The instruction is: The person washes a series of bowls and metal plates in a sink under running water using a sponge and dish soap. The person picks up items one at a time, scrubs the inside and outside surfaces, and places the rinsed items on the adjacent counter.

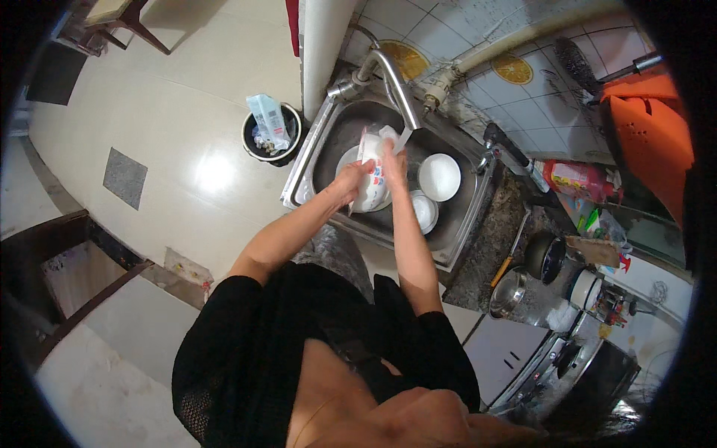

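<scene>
Over the metal sink (449, 250), under the curved tap (397, 86), I hold a white bowl (368, 196) with red and blue marks, tilted on its side. My left hand (351, 181) is closed on its near left rim, thumb on the surface. Against the bowl's right side presses my right hand (394, 166), its fingers partly hidden. Something pale and white, perhaps water or a cloth, shows by those fingers; I cannot tell which. Part of a white plate (346, 160) shows behind the bowl. To the right sit a white bowl (439, 178) and a smaller one (423, 212).
Left of the sink, a dark bin (249, 140) on the floor holds a pale blue package (269, 121). Along the right counter are an orange-handled tool (502, 272), a dark pot (545, 257), a metal pan (508, 293) and a pink-red container (579, 179).
</scene>
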Motion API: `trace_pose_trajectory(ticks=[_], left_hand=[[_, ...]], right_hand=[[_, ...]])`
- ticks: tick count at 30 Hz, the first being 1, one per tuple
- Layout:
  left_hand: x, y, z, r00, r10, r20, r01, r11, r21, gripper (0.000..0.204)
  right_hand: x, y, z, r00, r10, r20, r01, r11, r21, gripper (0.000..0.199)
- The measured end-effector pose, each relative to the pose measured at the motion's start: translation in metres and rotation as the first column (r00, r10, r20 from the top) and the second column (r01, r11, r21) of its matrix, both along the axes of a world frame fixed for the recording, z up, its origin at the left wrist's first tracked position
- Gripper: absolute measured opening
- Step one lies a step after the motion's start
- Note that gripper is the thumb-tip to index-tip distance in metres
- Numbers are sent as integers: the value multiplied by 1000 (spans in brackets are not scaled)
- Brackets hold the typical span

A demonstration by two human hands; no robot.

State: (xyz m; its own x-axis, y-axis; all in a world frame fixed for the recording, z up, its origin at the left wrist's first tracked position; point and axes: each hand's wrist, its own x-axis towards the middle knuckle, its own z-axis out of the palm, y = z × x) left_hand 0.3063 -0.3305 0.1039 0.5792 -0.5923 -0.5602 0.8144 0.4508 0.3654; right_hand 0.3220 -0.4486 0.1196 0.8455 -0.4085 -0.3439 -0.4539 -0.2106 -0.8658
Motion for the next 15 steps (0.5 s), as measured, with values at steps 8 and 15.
trace_pose_trajectory(ticks=[8, 15], left_hand=[[55, -10, -15, 910, 196, -366, -204, 979, 18, 33], [59, 6, -6, 899, 239, -366, -202, 970, 138, 34]], right_hand=[[-64, 37, 21, 830, 414, 373, -18, 689, -724, 34], [-104, 37, -46, 862, -446, 240, 451, 892, 35, 44]])
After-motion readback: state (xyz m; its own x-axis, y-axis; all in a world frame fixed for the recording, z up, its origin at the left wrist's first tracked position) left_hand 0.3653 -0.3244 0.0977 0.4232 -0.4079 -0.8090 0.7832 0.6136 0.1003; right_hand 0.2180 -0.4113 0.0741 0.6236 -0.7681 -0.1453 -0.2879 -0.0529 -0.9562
